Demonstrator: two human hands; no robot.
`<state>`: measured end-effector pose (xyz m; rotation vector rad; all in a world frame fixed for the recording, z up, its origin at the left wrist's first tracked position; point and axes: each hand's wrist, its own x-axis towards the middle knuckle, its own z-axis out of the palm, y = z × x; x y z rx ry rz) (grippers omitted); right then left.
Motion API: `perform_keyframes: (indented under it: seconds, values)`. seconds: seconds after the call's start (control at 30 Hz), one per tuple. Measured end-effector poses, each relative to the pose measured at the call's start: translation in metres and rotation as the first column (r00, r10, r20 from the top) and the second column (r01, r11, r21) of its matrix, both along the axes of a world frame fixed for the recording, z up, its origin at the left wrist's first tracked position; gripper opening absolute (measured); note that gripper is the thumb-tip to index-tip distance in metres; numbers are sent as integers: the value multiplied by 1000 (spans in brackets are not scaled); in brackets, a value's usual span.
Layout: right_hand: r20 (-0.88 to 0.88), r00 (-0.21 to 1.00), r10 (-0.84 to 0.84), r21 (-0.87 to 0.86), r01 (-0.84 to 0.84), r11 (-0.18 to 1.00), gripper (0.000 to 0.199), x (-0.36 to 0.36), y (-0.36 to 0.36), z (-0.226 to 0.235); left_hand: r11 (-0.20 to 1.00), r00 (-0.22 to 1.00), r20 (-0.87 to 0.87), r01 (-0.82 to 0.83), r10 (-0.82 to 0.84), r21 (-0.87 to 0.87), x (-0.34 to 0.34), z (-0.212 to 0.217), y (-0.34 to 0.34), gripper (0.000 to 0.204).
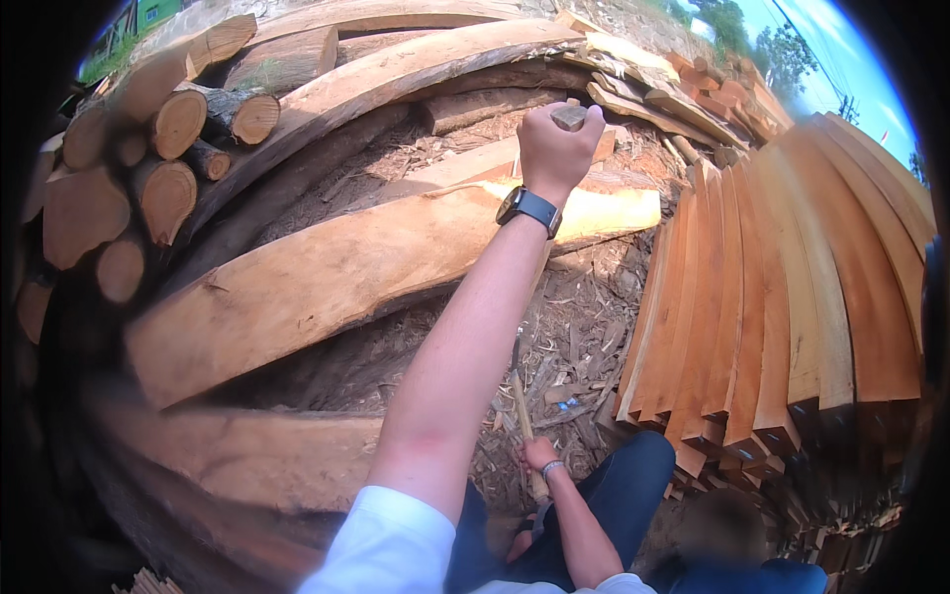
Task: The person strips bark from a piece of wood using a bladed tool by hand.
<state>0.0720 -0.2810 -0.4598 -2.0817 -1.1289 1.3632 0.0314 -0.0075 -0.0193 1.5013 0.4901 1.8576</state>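
Right hand is raised, fisted on a small wood chunk above the slab; left hand grips a wooden stick low by our knee. We judge the chunk could slip and drop toward our legs.

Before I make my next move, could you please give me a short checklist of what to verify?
1. Left hand grip on the small wood piece: closed around it, raised over the big slabs. Ok.
2. Right hand grip on the wooden handle: closed around it. Ok.
3. What the handle's far end carries: too small to make out. Cannot tell.
4. Footing: the ground is littered with chips and bark. Not ok.
5. Stacked planks close on the right: whether they are stable, cannot tell.
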Motion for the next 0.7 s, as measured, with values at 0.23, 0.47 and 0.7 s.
perform_keyframes:
  seconds: [0.23,0.47,0.7]
  values:
    - [-227,932,-283,17,294,956,34,3,-3,38,997,996,-48,79,-78,21,-5,4,0,30]
    - [167,964,-209,285,155,946,37,20,0,-3,991,993,-53,113,-109,67,9,3,-1,31]
    - [292,953,-83,139,43,989,44,-11,0,12,987,987,-40,158,-159,-13,-14,2,-9,30]
